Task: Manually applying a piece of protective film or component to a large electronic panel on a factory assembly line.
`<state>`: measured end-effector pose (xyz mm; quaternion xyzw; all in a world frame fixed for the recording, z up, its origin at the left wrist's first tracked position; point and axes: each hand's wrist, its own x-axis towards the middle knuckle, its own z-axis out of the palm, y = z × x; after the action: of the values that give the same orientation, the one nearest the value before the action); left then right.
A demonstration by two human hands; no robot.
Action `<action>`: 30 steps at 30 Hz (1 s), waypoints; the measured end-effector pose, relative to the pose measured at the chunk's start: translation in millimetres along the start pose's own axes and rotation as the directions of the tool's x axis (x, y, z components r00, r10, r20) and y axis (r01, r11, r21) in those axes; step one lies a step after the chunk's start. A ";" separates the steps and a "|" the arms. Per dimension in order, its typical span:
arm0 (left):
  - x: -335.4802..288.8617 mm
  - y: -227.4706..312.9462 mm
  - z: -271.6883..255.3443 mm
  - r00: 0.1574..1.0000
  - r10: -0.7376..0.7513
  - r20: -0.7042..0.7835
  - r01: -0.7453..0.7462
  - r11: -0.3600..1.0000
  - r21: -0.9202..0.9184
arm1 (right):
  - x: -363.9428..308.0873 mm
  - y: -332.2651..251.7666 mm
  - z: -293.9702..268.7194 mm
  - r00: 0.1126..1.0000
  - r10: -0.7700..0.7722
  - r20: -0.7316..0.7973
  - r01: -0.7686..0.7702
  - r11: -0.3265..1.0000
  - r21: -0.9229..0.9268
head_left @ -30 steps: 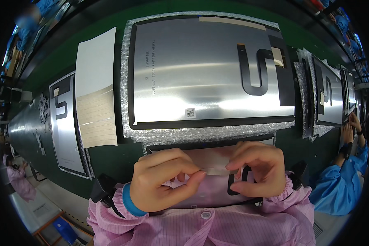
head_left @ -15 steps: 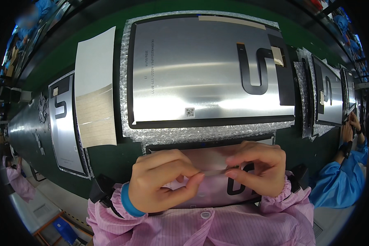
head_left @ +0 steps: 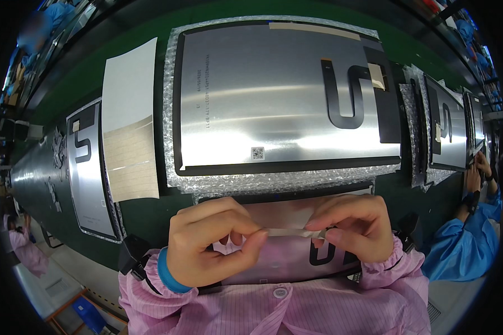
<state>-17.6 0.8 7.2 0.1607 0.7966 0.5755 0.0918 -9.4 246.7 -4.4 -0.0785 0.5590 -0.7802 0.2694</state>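
Between my hands stretches a short, pale strip of tape [head_left: 286, 231]. My left hand [head_left: 215, 243], with a blue band at the wrist, pinches its left end between thumb and forefinger. The other end is pinched by my right hand [head_left: 355, 226], whose fingers hide part of it. Both hands hover over a near display panel [head_left: 285, 262] with a black curved strip on its metal back, lying close against my pink sleeves. Just beyond is a large silver display panel [head_left: 262, 95], back side up on bubble wrap [head_left: 274, 181], with beige tape along its far edge.
Left of the large panel lies a sheet of beige strips with white backing [head_left: 129, 117]. Another panel [head_left: 84, 173] is farther left. Wrapped panels [head_left: 450, 123] stand to the right, where a co-worker in a blue sleeve [head_left: 464, 245] works. Scraps [head_left: 58, 148] lie on the green table.
My hands have drawn farther apart, the left one moving left, and more of the tape strip shows between them. The panels have stayed in place.
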 end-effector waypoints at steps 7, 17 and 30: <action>-2.0 -3.7 -3.2 1.000 -0.003 0.004 0.004 1.000 -0.025 | -2.9 -5.0 -6.6 0.987 0.155 0.047 -0.157 0.986 0.048; 0.6 -4.8 -6.1 0.998 0.037 0.057 -0.035 0.999 -0.036 | 1.5 -2.1 -8.7 0.981 0.141 0.133 -0.179 0.925 0.336; -0.2 -6.1 -2.1 0.996 0.065 0.067 -0.064 0.998 -0.004 | -0.5 5.8 14.8 0.964 0.036 -0.262 -0.061 0.994 -0.090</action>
<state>-19.0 -2.9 2.0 0.2054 0.7870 0.5731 0.1000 -0.8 233.4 -4.3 0.0253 0.6288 -0.7487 0.2086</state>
